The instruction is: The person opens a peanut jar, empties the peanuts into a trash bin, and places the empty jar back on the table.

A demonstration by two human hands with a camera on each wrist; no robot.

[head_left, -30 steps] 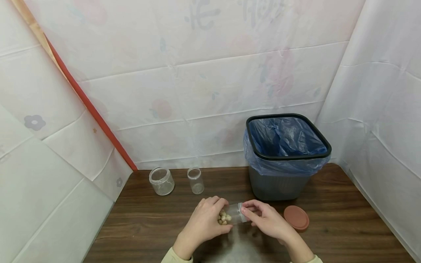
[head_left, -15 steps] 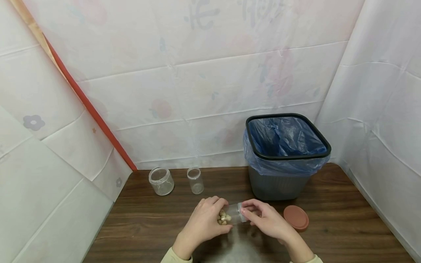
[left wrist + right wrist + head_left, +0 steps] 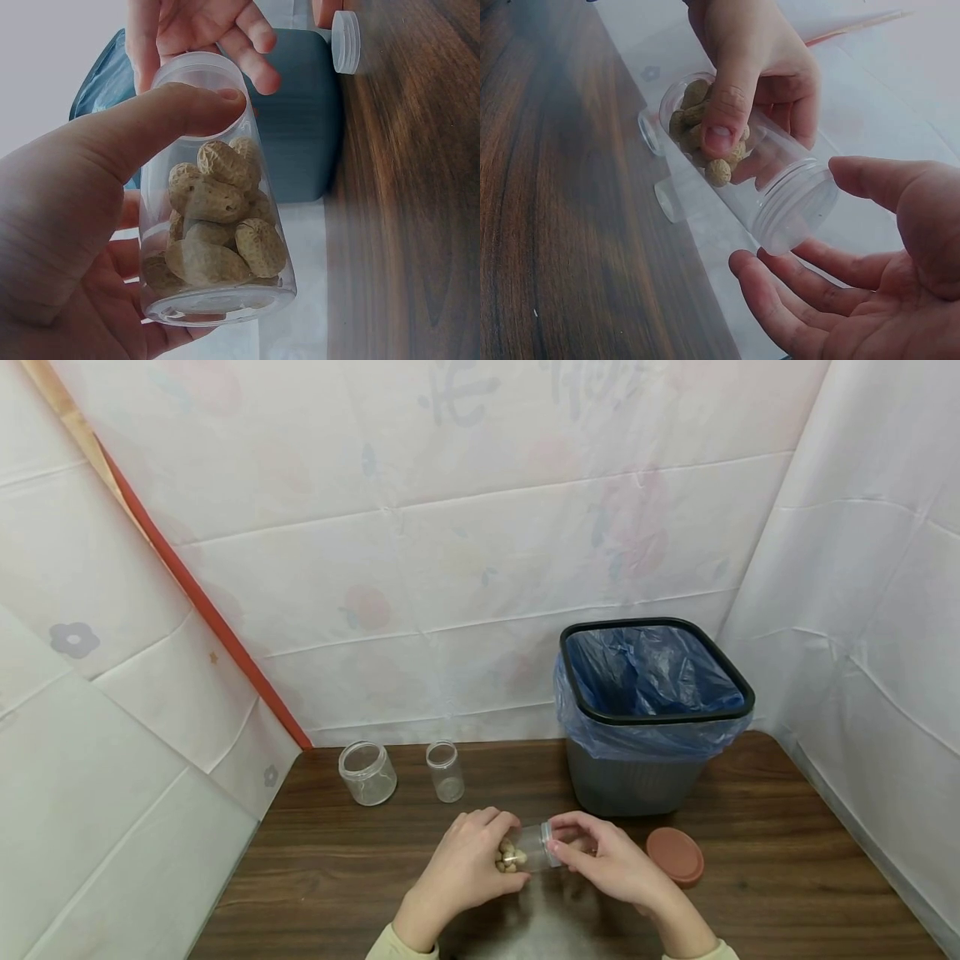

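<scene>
My left hand (image 3: 467,862) grips a clear jar (image 3: 535,847) laid on its side in the head view. Peanuts in their shells (image 3: 217,217) fill its closed end. The left thumb lies along the jar wall, with the fingers behind it. At the other end, a translucent, ridged lid (image 3: 801,214) sits between the thumb and fingers of my right hand (image 3: 611,863). Seen in the right wrist view, that thumb touches the rim and the fingertips lie at its lower edge. Part of the lid end is hidden by the right fingers in the head view.
Two jars without lids, one wide (image 3: 371,783) and one narrow (image 3: 447,781), stand at the back left. A lined bin (image 3: 637,781) stands at the back right. Near my right hand lies a reddish-brown lid (image 3: 675,857). A clear ring-like lid (image 3: 346,42) shows in the left wrist view.
My right fingers have shifted very slightly around the lid end. The left hand and the jar have stayed nearly still.
</scene>
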